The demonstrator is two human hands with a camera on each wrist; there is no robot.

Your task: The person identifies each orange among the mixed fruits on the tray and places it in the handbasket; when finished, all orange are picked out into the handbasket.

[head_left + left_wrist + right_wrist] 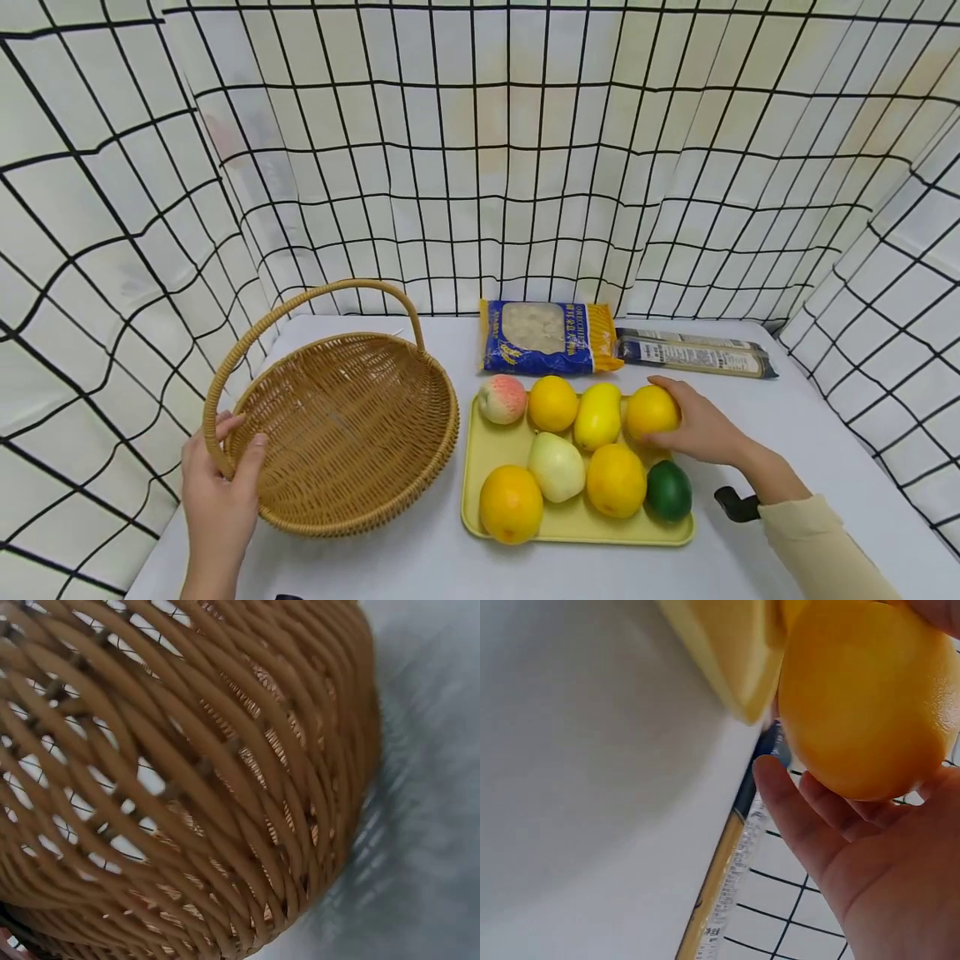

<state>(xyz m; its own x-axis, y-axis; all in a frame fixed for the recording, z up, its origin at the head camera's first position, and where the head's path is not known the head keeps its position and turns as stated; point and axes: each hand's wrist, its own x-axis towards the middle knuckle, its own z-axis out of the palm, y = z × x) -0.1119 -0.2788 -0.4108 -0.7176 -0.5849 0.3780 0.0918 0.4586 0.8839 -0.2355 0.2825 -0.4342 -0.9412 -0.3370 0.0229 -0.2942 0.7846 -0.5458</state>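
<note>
In the head view the left hand (pixel 220 492) grips the wicker basket (pixel 337 517) at its left side, where the handle meets the rim; the basket tilts and its inside holds nothing. The left wrist view shows only the woven side of the basket (pixel 225 772). At the right end of the yellow tray (pixel 577 532), the right hand (pixel 701 425) holds an orange fruit (pixel 651 412) between thumb and fingers. In the right wrist view that orange (pixel 866 697) rests against the curved fingers of the right hand (pixel 877 862).
The tray also bears a peach (pixel 502 399), a pear (pixel 556 467), a yellow mango-like fruit (pixel 597 417), a dark green fruit (pixel 668 492) and several oranges (pixel 511 504). Behind it lie a blue pasta bag (pixel 536 337) and long noodle packs (pixel 697 354). Grid-patterned curtains (pixel 495 167) surround the table.
</note>
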